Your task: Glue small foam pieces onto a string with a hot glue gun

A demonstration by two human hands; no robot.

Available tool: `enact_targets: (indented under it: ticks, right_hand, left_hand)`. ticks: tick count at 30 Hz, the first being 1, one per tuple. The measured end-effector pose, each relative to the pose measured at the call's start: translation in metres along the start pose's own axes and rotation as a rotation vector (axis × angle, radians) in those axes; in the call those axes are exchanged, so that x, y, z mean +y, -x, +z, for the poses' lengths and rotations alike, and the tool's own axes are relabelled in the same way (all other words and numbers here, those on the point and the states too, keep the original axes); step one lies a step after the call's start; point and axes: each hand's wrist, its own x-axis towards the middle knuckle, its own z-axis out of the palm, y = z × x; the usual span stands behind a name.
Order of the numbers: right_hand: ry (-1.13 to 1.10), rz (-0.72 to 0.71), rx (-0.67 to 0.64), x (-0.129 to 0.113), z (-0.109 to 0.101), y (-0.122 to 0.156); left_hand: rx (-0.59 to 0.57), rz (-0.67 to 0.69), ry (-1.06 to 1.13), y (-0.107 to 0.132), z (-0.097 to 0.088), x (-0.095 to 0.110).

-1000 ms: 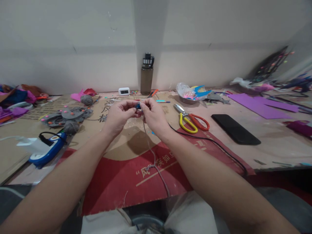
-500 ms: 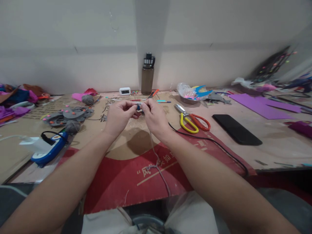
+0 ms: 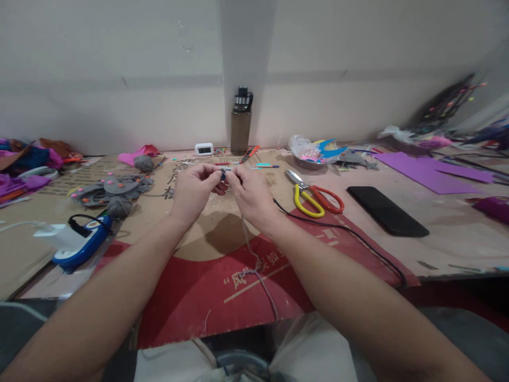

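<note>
My left hand (image 3: 193, 189) and my right hand (image 3: 248, 192) meet above the cardboard sheet (image 3: 207, 233), fingertips pinched together on a small blue piece (image 3: 224, 173). A grey yarn strand (image 3: 254, 265) hangs from under my right hand and trails over the red print toward my lap. Both hands are closed around the piece; most of it is hidden by my fingers.
Yellow and orange scissors (image 3: 314, 199) and a black phone (image 3: 387, 210) lie to the right, with a black cable (image 3: 350, 239) between. A brown bottle (image 3: 240, 124) and white clock (image 3: 204, 149) stand at the wall. Grey felt pieces (image 3: 111, 187) and a blue glue gun (image 3: 81, 241) lie left. Purple sheets (image 3: 429, 172) lie far right.
Both hands stay pinched on the blue piece; my right fingers have shifted slightly left over it, so less blue shows. The yarn strand swings a little.
</note>
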Motion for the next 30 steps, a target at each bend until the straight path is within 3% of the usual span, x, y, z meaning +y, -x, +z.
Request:
enact_targets:
  ticks: [30]
  right_hand:
    - [0.063,0.065,0.027,-0.0019,0.0032,0.0018]
  left_hand:
    - [0.072,-0.107,0.185,0.0022,0.0079,0.0002]
